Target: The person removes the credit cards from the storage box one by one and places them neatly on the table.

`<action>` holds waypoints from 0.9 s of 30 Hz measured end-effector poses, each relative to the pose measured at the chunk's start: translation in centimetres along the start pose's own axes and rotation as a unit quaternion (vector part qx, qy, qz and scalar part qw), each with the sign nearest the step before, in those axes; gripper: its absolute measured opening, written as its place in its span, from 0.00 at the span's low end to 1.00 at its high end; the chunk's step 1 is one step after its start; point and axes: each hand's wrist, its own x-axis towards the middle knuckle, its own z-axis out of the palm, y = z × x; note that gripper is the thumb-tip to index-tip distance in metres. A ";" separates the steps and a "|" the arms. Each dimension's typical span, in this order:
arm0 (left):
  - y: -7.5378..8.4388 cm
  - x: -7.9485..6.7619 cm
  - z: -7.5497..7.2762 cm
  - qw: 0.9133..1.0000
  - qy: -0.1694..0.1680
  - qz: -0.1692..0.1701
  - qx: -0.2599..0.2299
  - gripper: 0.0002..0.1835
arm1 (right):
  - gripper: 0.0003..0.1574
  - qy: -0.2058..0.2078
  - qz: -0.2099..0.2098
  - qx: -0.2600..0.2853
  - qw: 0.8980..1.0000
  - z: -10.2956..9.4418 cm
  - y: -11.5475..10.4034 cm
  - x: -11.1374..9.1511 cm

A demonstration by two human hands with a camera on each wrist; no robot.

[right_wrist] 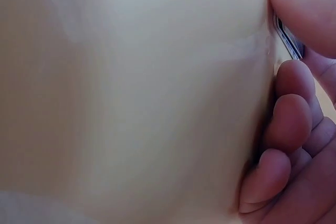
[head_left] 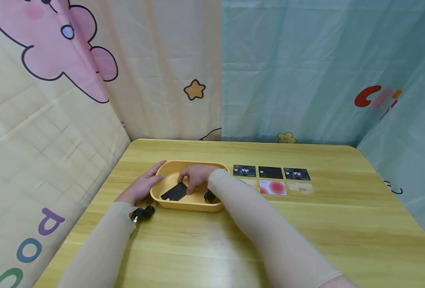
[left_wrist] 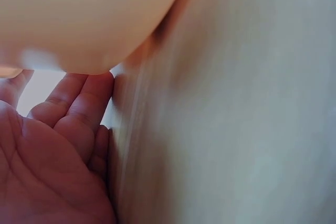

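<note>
A yellow oval tray point(head_left: 194, 207) stands on the wooden table, and a black card point(head_left: 174, 192) lies inside it on the left. My right hand point(head_left: 197, 176) reaches down into the tray and pinches the card at its right end between thumb and fingers. Seen from the right wrist, the thumb point(right_wrist: 304, 11) meets the card's edge point(right_wrist: 289, 38), while the other fingertips curl against the tray floor. At the tray's left end, my left hand point(head_left: 143, 186) holds the rim, its thumb over the edge and its fingers along the outer wall point(left_wrist: 94, 51).
Right of the tray, cards lie in two rows: black ones point(head_left: 244, 171) point(head_left: 270, 173) point(head_left: 297, 174) behind, and a pink-red card point(head_left: 272, 187) between pale yellow cards point(head_left: 300, 188) in front. Part of the front left one is behind my right sleeve. Printed curtains point(head_left: 291, 72) surround the table.
</note>
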 end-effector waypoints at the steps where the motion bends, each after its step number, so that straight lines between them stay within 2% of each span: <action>1: 0.0 0.0 0.0 1.000 0.000 -0.001 0.000 0.35 | 0.30 0.000 -0.001 0.000 1.000 0.0 -0.1 -0.1; 13: 0.2 -0.1 0.3 1.000 -0.006 -0.003 -0.024 0.35 | 0.30 0.005 -0.001 0.003 1.000 -0.1 -0.4 -0.9; 27: 0.2 -0.3 0.2 1.000 -0.006 -0.009 -0.010 0.35 | 0.30 0.008 -0.010 -0.025 1.000 0.0 -0.4 -0.7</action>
